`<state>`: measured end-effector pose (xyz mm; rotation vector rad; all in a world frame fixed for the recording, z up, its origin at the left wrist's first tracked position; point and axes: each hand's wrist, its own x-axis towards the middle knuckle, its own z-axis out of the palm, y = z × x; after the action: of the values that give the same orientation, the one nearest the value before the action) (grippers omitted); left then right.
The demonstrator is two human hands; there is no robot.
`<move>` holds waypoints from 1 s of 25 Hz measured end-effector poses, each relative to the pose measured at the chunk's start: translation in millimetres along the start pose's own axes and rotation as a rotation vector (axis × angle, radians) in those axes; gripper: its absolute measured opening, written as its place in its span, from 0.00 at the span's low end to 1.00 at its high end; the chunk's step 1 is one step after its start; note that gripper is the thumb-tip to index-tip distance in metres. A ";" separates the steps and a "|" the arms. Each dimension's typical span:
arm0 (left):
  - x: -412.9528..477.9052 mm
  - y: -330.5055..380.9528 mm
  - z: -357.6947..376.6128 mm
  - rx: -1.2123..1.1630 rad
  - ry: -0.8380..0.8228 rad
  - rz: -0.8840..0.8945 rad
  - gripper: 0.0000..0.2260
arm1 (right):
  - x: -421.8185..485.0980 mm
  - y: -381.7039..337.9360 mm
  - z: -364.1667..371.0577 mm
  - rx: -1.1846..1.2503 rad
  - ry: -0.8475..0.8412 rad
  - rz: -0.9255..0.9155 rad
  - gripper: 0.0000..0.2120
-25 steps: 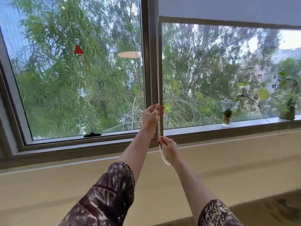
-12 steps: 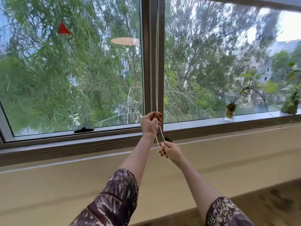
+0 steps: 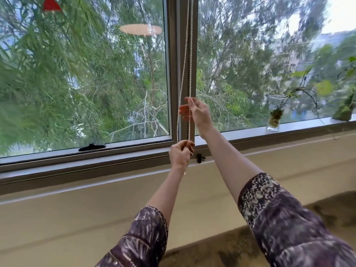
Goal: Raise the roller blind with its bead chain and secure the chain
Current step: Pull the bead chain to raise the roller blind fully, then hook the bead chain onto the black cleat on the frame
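Left hand fists the bead chain; right hand pinches it at twelve o'clock. Glass jar at three o'clock holds, seemingly, rooted cuttings.

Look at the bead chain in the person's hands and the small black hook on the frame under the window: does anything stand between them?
Nothing visible does. The left hand holds the bead chain just left of the black hook.
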<state>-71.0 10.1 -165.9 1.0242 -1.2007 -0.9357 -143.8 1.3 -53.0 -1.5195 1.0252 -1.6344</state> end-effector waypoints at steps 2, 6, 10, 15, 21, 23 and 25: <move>4.8 -12.8 -6.9 0.027 0.001 -0.010 0.12 | 5.8 3.0 9.9 0.013 0.003 -0.045 0.11; 17.0 -43.9 -22.0 0.081 -0.024 -0.038 0.11 | 4.3 34.5 21.6 -0.025 0.011 -0.032 0.12; 23.7 -79.2 -33.8 0.139 -0.058 -0.041 0.09 | -2.0 71.5 28.1 -0.100 0.032 -0.026 0.13; 40.0 -87.6 -31.2 0.220 -0.094 -0.022 0.06 | 13.2 85.7 26.1 -0.158 0.060 -0.062 0.12; 63.0 -108.3 -27.6 0.423 -0.151 0.037 0.05 | 32.6 106.7 17.0 -0.138 0.028 -0.080 0.13; 68.2 -119.0 -22.7 0.417 -0.082 0.052 0.06 | 42.7 114.6 12.7 -0.141 0.024 -0.089 0.12; 77.9 -126.4 -17.2 0.417 -0.020 0.066 0.06 | 50.2 130.0 8.1 -0.145 0.014 -0.088 0.11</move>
<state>-47.7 -97.4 -267.1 1.2957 -1.4736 -0.6571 -145.3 -104.2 -144.5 -1.6713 1.1204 -1.6636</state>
